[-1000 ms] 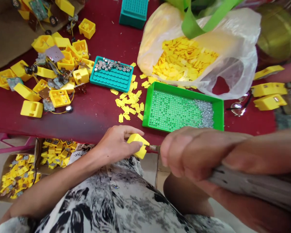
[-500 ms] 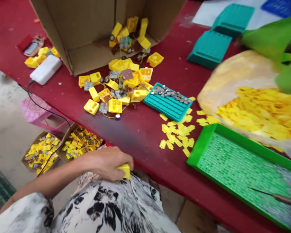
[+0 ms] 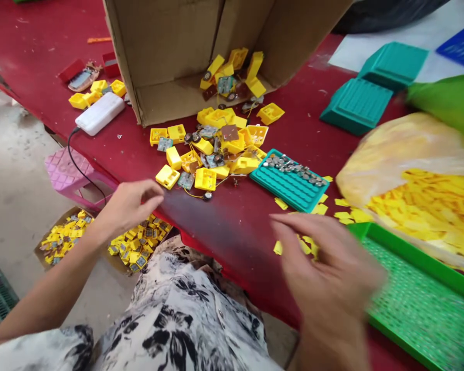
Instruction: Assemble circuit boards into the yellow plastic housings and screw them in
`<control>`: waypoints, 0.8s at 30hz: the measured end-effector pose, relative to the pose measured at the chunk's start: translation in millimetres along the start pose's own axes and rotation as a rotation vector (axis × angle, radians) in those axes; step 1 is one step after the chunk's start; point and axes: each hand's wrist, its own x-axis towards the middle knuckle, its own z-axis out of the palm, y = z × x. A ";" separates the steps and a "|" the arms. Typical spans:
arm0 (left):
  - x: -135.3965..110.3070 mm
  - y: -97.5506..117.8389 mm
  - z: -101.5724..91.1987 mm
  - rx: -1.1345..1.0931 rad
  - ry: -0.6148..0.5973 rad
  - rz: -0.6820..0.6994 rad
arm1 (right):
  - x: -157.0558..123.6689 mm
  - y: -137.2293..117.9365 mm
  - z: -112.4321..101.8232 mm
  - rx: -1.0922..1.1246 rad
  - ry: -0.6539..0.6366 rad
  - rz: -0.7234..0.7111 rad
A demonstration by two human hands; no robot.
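My left hand (image 3: pixel 129 206) is over the table's front edge, fingers loosely curled and thumb apart. Nothing shows in it. Just beyond its fingertips lies a pile of small yellow plastic cases (image 3: pixel 205 180), mixed with grey circuit boards (image 3: pixel 186 180), wires and round button cells. My right hand (image 3: pixel 328 268), smeared by motion, hovers over flat yellow plastic pieces (image 3: pixel 306 246) with its fingers stretched to the left; I see nothing held there. Beyond it a teal ridged tray (image 3: pixel 286 188) carries small silver button cells (image 3: pixel 290 167) along its far side.
An open cardboard box (image 3: pixel 170 98) stands behind the pile. On the right are a green tray (image 3: pixel 421 293) of small parts and a bag (image 3: pixel 365 149) of yellow pieces. A white power bank (image 3: pixel 100 113) with a cable lies left. Boxes of yellow cases sit below by a pink stool (image 3: pixel 69 170).
My left hand has moved up and left from my lap; the yellow case it held is no longer in it. My right hand has come into view from the right. The camera view has shifted.
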 end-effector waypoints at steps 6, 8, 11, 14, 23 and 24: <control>37.1 -15.0 33.7 0.190 0.388 0.002 | 6.9 1.8 88.5 -0.360 -0.252 0.077; 42.5 -16.5 43.0 0.223 0.391 0.010 | 9.1 1.3 101.7 -0.454 -0.280 0.145; 39.8 -11.6 45.9 0.229 0.392 0.022 | 9.4 0.5 102.7 -0.420 -0.285 0.148; 28.3 -0.4 39.4 0.147 0.361 0.030 | 4.3 0.8 87.5 -0.188 -0.259 0.171; 13.6 20.2 33.8 -0.760 -0.222 -0.252 | -14.3 -8.2 50.3 0.446 -0.148 0.563; 15.3 20.8 34.1 -0.834 -0.263 -0.284 | -12.9 -7.4 51.5 0.469 -0.125 0.581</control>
